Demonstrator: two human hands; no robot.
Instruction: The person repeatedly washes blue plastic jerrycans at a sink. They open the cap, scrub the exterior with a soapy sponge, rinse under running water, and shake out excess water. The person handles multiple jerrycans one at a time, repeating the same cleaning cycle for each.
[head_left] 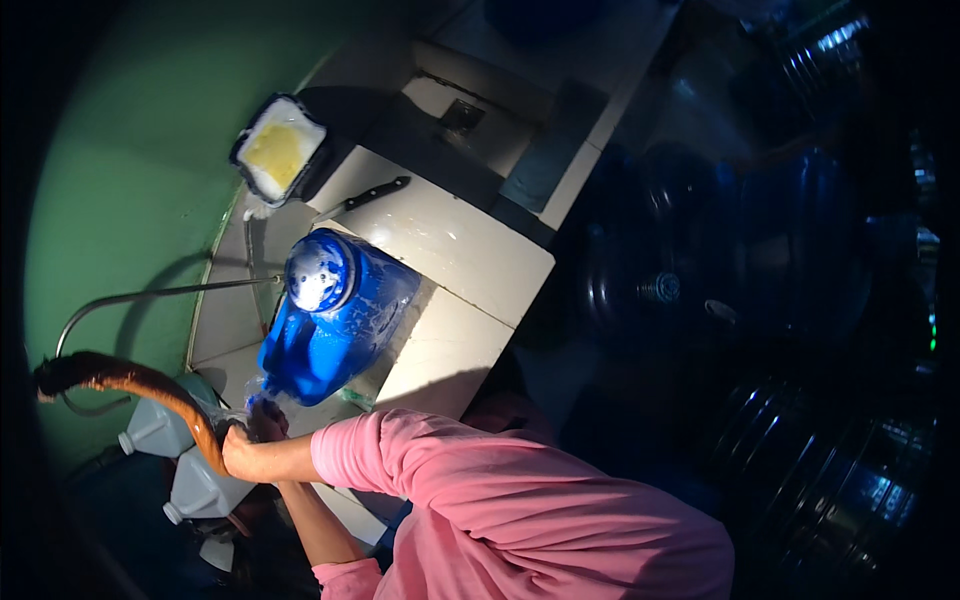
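Observation:
My right hand [242,452] is closed at the lower end of a long, curved orange-brown thing with a dark, rough far end [150,378]; I cannot make out its kind. Just beyond it, my left hand [266,420] is in shadow, close to the lower end of a blue plastic jug [335,335], and its fingers are mostly hidden. Something clear and shiny, perhaps water, shows around both hands. The jug is tilted on the white tiled counter, its round cap [318,270] covered in white suds. Foam streaks its side.
A curved metal pipe [150,298] arches left of the jug. Behind lie a black-handled knife [375,194] and a dark-rimmed tub [285,188] with a yellow sponge in suds. A tiled basin with a drain [462,117] is farther back. Greyish jugs [205,485] stand lower left; large blue bottles [740,240] at right.

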